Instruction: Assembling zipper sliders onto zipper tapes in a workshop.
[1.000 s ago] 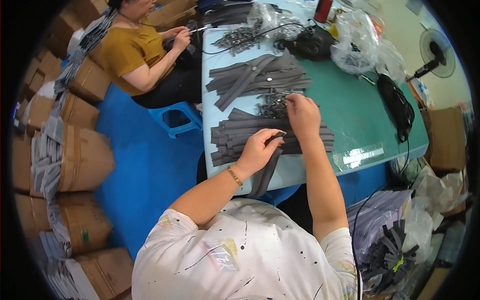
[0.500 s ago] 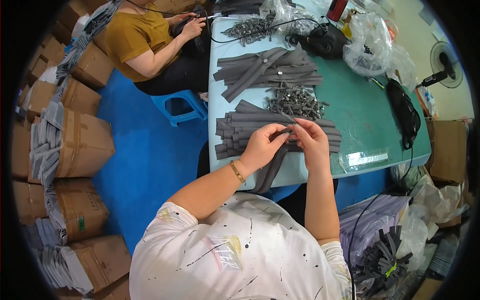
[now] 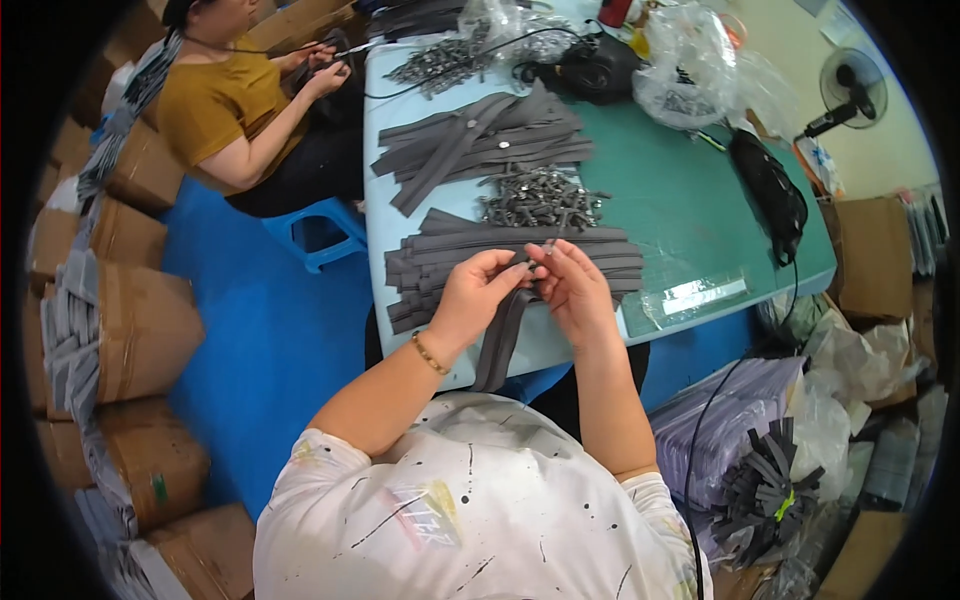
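Above the near side of the table my left hand (image 3: 472, 300) pinches the upper end of a dark grey zipper tape (image 3: 498, 345), which hangs down over the table edge. Close against it, my right hand (image 3: 576, 292) is closed at the fingertips around a small metal piece that looks like a zipper slider; the fingers hide most of it. Under and behind my hands lies a stack of grey zipper tapes (image 3: 420, 262). Just beyond it sits a heap of small metal zipper sliders (image 3: 540, 197), and farther off a second bundle of grey tapes (image 3: 485, 150).
At the far left a person (image 3: 225, 115) sits on a blue stool (image 3: 318, 232), handling something dark. Clear plastic bags (image 3: 690, 70), a black pouch (image 3: 770, 195) and a fan (image 3: 852, 92) are on the right. Cardboard boxes (image 3: 150, 330) line the left side.
The view has shifted, so the table and its contents appear farther left. My hands stay together at the tape end, with the right fingers slightly more spread.
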A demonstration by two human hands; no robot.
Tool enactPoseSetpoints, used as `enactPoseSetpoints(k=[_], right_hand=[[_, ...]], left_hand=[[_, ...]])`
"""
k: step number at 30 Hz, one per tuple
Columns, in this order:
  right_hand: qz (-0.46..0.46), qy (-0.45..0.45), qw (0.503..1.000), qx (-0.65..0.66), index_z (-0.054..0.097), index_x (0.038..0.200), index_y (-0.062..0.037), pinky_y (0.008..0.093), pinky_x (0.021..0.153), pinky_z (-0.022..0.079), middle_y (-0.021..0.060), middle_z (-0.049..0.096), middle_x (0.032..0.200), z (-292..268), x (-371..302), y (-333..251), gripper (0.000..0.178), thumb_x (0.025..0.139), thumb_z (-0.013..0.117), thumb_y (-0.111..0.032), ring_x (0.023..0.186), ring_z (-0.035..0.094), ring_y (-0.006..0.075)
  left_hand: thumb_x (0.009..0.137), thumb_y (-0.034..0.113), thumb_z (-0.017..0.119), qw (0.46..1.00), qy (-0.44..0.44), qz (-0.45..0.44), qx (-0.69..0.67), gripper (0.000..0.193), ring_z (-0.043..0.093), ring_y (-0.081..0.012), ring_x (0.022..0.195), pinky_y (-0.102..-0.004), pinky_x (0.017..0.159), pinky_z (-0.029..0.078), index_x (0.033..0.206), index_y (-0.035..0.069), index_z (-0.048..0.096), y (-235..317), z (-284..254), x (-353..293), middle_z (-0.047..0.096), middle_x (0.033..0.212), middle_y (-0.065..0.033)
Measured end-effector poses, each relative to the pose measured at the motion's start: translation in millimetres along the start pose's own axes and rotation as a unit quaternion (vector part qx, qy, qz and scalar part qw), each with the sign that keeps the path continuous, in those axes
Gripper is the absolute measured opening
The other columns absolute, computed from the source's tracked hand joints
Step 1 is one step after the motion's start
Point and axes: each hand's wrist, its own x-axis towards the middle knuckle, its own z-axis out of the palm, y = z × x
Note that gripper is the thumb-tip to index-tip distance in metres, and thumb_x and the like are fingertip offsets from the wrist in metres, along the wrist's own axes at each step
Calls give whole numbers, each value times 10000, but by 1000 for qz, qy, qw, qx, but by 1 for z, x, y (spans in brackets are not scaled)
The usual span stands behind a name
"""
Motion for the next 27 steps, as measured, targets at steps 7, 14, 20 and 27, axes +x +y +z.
enactPoseSetpoints(k=[7,14,20,27], right_hand=[[5,-27,999,35,558,1066,-80,186,607,427,26,636,936,-2,-5,7,175,892,561,-95,753,564,60],[-43,-27,993,-104,604,1096,-62,173,620,386,-26,605,855,-4,-3,4,220,906,561,-165,721,503,34],[-36,-10,973,-226,649,989,-53,163,602,374,-57,566,782,3,-5,-9,200,911,562,-215,682,465,13],[-22,-41,970,-238,645,963,-64,180,615,361,-59,588,818,1,-6,-12,197,908,563,-234,714,463,22]], left_hand=[[890,49,558,999,-28,-12,-28,156,605,-122,810,-232,756,489,1018,-41,572,1,2,0,634,912,-74],[881,62,577,999,-17,-22,-15,146,597,-117,809,-239,765,481,1000,-23,578,2,2,1,636,891,-68],[884,45,568,999,-22,-32,16,161,600,-113,823,-230,749,491,1015,-49,561,1,1,0,620,906,-67],[890,47,557,998,-47,-45,-3,152,597,-111,825,-232,763,487,1008,-44,584,4,3,-1,620,913,-63]])
